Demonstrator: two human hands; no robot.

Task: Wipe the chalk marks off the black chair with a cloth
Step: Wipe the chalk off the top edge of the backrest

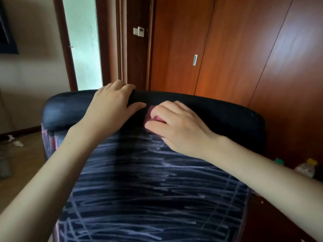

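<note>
On chalk-streaked black chair [157, 189] before wooden doors [227, 49], right grip [178, 126] clutching cloth [152, 113].

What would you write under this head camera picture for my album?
Right hand rubs a pink cloth on the chalk-streaked black chair while the left hand grips its top.

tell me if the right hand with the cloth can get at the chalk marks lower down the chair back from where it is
Probably yes. The right hand presses the pink cloth near the top of the black fabric chair; the white chalk marks lie directly below, nothing covering them.
</note>
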